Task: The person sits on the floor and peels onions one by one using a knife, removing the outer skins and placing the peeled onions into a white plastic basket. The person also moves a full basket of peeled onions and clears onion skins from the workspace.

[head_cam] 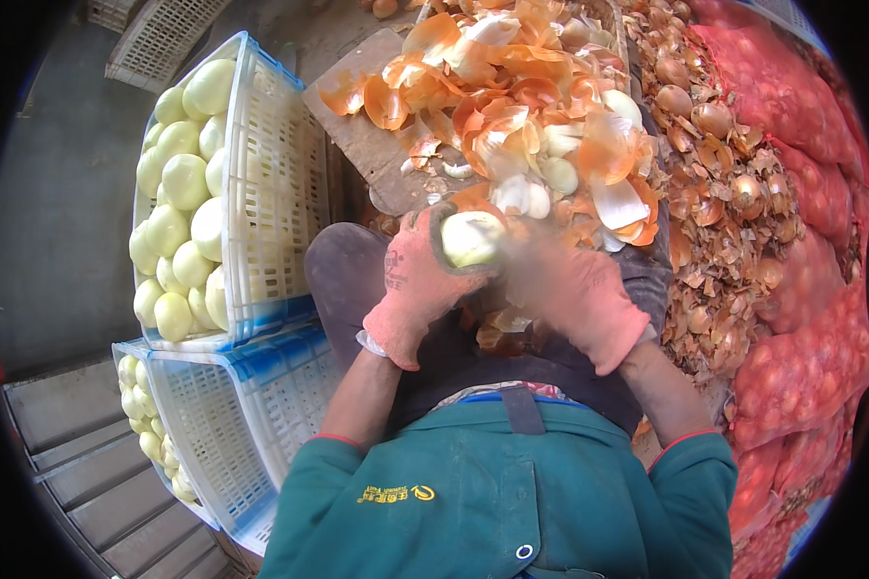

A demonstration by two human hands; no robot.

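My left hand (429,279), in a pink work glove, is closed around a peeled pale onion (472,237) above my lap. Close to its right is my right hand (579,289), gloved alike. Motion blur covers its fingers, so whether they hold anything cannot be told. Beyond both hands, a heap of orange-brown onion skins (507,87) covers much of a worn board (384,163). Among the skins lie several pale onion pieces, one a round whitish onion (559,176) just past my hands.
On the left stands a white-and-blue plastic crate (275,166) of peeled onions (186,181); a second crate (203,420) is nearer me. Unpeeled onions (711,119) and loose skins spread along my right. Red mesh sacks (804,376) of onions line the far right.
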